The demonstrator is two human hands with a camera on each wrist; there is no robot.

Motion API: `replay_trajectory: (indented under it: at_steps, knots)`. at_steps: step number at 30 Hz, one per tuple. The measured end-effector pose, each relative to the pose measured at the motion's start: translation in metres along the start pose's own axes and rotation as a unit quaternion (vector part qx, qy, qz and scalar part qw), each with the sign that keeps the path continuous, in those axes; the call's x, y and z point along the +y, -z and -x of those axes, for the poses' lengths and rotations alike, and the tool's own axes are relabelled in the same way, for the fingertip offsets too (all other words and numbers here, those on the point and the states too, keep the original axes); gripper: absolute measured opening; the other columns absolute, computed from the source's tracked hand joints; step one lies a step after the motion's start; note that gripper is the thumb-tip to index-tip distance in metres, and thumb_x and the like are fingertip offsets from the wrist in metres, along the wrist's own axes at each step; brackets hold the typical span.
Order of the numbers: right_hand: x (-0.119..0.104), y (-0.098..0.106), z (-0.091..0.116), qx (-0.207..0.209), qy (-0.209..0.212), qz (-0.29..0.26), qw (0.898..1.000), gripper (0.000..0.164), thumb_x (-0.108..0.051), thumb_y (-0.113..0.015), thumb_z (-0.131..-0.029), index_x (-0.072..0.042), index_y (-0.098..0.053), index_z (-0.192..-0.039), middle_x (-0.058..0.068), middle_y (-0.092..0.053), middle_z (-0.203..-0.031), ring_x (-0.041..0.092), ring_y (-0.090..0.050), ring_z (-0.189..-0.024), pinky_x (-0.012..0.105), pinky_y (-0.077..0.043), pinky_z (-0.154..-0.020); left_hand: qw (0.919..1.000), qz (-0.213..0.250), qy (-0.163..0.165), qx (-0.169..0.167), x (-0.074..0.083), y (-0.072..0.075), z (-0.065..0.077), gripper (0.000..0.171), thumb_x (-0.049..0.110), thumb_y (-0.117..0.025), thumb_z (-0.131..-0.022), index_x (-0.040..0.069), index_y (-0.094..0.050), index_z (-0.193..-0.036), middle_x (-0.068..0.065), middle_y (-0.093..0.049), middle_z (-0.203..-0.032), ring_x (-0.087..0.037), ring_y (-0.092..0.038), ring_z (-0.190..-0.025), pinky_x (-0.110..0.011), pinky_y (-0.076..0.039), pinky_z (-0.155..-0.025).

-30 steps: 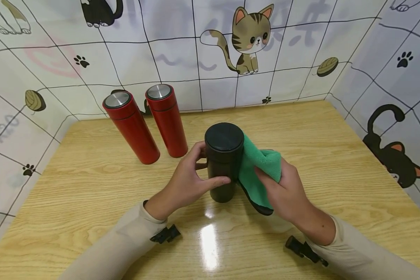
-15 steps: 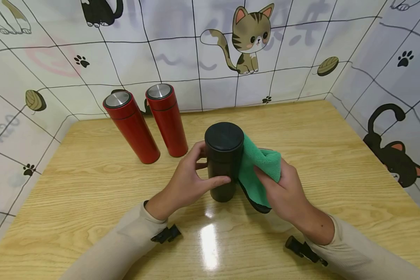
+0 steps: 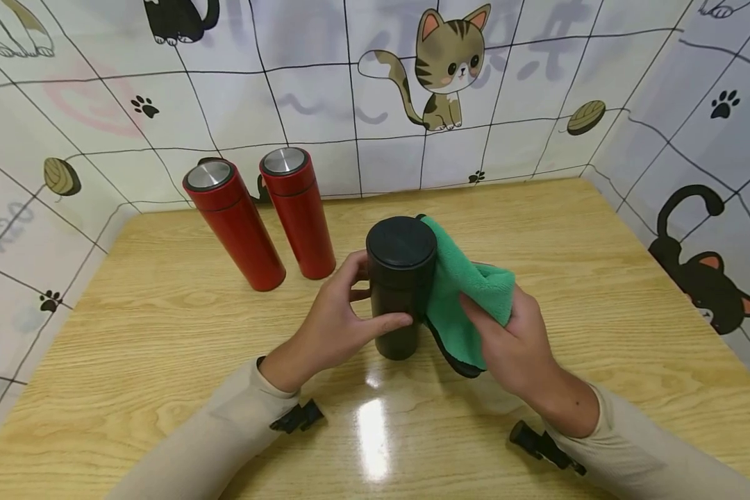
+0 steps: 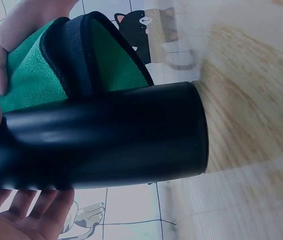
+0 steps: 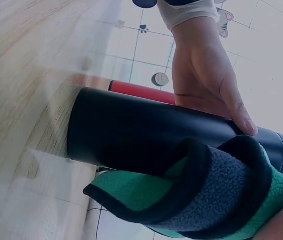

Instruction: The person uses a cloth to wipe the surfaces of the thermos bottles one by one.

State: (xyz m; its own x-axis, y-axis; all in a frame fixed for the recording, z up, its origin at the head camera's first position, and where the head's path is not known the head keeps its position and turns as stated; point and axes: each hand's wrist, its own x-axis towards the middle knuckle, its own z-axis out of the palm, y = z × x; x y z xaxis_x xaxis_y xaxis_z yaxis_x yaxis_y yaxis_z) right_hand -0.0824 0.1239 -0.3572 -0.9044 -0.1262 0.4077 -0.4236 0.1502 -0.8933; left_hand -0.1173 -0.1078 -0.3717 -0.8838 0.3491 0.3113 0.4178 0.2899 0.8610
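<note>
A black thermos (image 3: pixel 401 278) stands upright on the wooden table, its base on the tabletop in the left wrist view. Around its left side my left hand (image 3: pixel 340 316) curls, thumb across the front and fingers behind. My right hand (image 3: pixel 517 340) grips a green cloth (image 3: pixel 459 298) with dark edging, thumb on top. The cloth lies against the thermos's right side. In the right wrist view the cloth (image 5: pixel 221 190) is folded, with a grey-blue side showing beside the thermos (image 5: pixel 131 130). The right hand's far fingers are hidden by the cloth in the head view.
Two red thermoses, one on the left (image 3: pixel 237 229) and one nearer the middle (image 3: pixel 300 215), stand at the back left with steel-topped lids. A cat-patterned sheet (image 3: pixel 312 104) walls the table (image 3: pixel 162 333) at the back and sides.
My right hand has shifted slightly right, and the cloth's upper corner now rises behind the thermos lid. The left hand and the black thermos stay in place.
</note>
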Motion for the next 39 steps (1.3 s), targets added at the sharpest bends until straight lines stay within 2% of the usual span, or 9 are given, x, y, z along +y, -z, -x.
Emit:
replay_trajectory:
  at_steps: [3, 7, 10, 17, 21, 28, 31, 35, 39]
  knots:
    - [-0.001, 0.0007, 0.0, -0.01, -0.004, 0.0, 1.0, 0.038, 0.003, -0.053, -0.098, 0.002, -0.057, -0.136, -0.001, -0.067, -0.126, 0.003, -0.063, -0.116, 0.019, -0.053, -0.095, 1.0, -0.003, 0.001, 0.001, -0.0004, 0.0001, -0.0001, 0.08, 0.018, -0.088, -0.076, 0.013, -0.044, -0.143, 0.002, -0.059, -0.13, -0.016, -0.058, -0.119, -0.04, -0.056, -0.096]
    - [-0.0025, 0.0027, -0.0008, -0.038, -0.032, 0.035, 0.998, 0.038, -0.001, -0.053, -0.1, -0.003, -0.057, -0.138, 0.014, -0.066, -0.129, 0.0, -0.063, -0.112, 0.019, -0.054, -0.092, 1.0, -0.005, 0.004, 0.003, -0.0012, -0.0001, -0.0002, 0.08, 0.019, -0.088, -0.076, 0.015, -0.044, -0.143, 0.002, -0.059, -0.13, -0.016, -0.058, -0.119, -0.04, -0.056, -0.096]
    - [-0.0027, 0.0033, -0.001, -0.044, -0.038, 0.053, 0.997, 0.039, -0.002, -0.054, -0.1, -0.004, -0.057, -0.138, 0.016, -0.065, -0.13, -0.002, -0.063, -0.112, 0.018, -0.054, -0.092, 1.0, -0.002, 0.004, 0.003, -0.0016, -0.0004, 0.0001, 0.08, 0.019, -0.088, -0.076, 0.016, -0.044, -0.143, 0.002, -0.059, -0.13, -0.016, -0.058, -0.119, -0.04, -0.056, -0.097]
    - [-0.0024, 0.001, 0.0005, -0.029, -0.026, 0.045, 0.998, 0.039, 0.001, -0.054, -0.099, -0.003, -0.057, -0.137, 0.017, -0.065, -0.129, -0.002, -0.062, -0.114, 0.017, -0.053, -0.093, 1.0, 0.001, 0.001, 0.003, -0.0019, 0.0005, 0.0015, 0.079, 0.018, -0.088, -0.076, 0.015, -0.045, -0.142, 0.003, -0.06, -0.13, -0.016, -0.058, -0.118, -0.04, -0.056, -0.096]
    - [-0.0021, 0.0016, 0.0, -0.029, -0.02, 0.05, 0.998, 0.038, 0.001, -0.054, -0.099, -0.005, -0.059, -0.136, 0.01, -0.067, -0.127, -0.001, -0.063, -0.113, 0.017, -0.053, -0.092, 1.0, 0.002, -0.005, 0.005, -0.0016, 0.0007, 0.0013, 0.079, 0.017, -0.089, -0.075, 0.014, -0.045, -0.142, 0.003, -0.06, -0.128, -0.016, -0.059, -0.117, -0.039, -0.056, -0.096]
    - [-0.0038, 0.0038, 0.0011, -0.012, -0.009, 0.042, 0.999, 0.036, 0.003, -0.054, -0.097, -0.003, -0.061, -0.132, -0.02, -0.066, -0.117, 0.001, -0.065, -0.109, 0.019, -0.055, -0.09, 0.9999, 0.003, -0.008, 0.006, -0.0013, -0.0001, 0.0023, 0.08, 0.017, -0.088, -0.076, 0.014, -0.044, -0.143, 0.002, -0.059, -0.131, -0.017, -0.058, -0.119, -0.04, -0.056, -0.096]
    - [-0.0045, 0.0035, 0.0016, -0.015, -0.006, 0.043, 0.999, 0.033, 0.003, -0.054, -0.098, -0.001, -0.062, -0.13, -0.023, -0.066, -0.116, 0.0, -0.065, -0.108, 0.018, -0.055, -0.09, 1.0, 0.002, -0.002, 0.007, -0.0013, 0.0, 0.0032, 0.08, 0.017, -0.088, -0.076, 0.016, -0.044, -0.143, 0.002, -0.059, -0.132, -0.017, -0.058, -0.12, -0.041, -0.056, -0.096]
    - [-0.0052, 0.0029, 0.0012, -0.006, -0.003, 0.048, 0.999, 0.033, 0.004, -0.055, -0.097, 0.002, -0.061, -0.129, -0.008, -0.068, -0.118, 0.001, -0.064, -0.109, 0.019, -0.055, -0.091, 1.0, 0.001, -0.001, 0.006, -0.0011, -0.0005, 0.0031, 0.081, 0.017, -0.088, -0.077, 0.016, -0.043, -0.144, 0.001, -0.058, -0.133, -0.018, -0.058, -0.121, -0.042, -0.056, -0.097]
    - [-0.0042, 0.0042, -0.0005, -0.041, -0.037, 0.059, 0.997, 0.034, -0.003, -0.053, -0.1, -0.004, -0.059, -0.134, 0.01, -0.067, -0.126, 0.001, -0.064, -0.111, 0.02, -0.055, -0.091, 1.0, -0.002, -0.001, 0.008, -0.0005, -0.0014, 0.0029, 0.08, 0.017, -0.087, -0.077, 0.016, -0.043, -0.144, 0.001, -0.058, -0.133, -0.018, -0.058, -0.121, -0.042, -0.055, -0.097]
